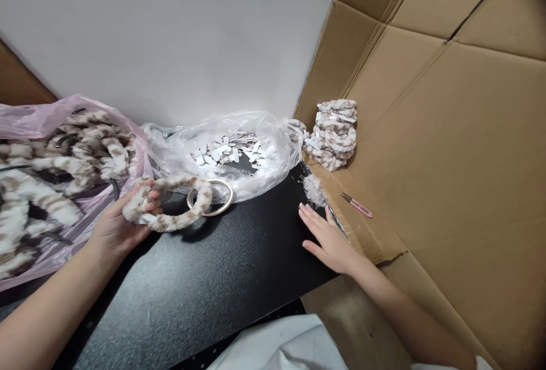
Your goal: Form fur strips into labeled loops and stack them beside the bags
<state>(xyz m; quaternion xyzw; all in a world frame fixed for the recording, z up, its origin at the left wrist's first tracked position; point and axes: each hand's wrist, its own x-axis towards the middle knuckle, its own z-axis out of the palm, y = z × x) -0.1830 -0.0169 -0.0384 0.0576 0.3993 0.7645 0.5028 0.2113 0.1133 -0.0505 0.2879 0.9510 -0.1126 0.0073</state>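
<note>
My left hand (128, 219) grips a fluffy white-and-brown headband (181, 221), a closed ring, by its left side above the table. Partly behind that ring lies a roll of tape (230, 196). My right hand (326, 236) has its fingers stretched out, palm down, over the table's right part, and holds nothing. Just beyond its fingertips sits a small heap of whitish fluff (314, 189). To the right of that heap, a pink-handled small tool (357, 205), its kind unclear, rests on cardboard.
A pink plastic bag (77, 105) full of similar fluffy bands stands at the left. At the back, a clear plastic bag (273, 179) holds many small white tags (222, 151). Stacked fluffy bands (336, 131) lean by the cardboard wall (460, 142). The black table (191, 296) lies in front.
</note>
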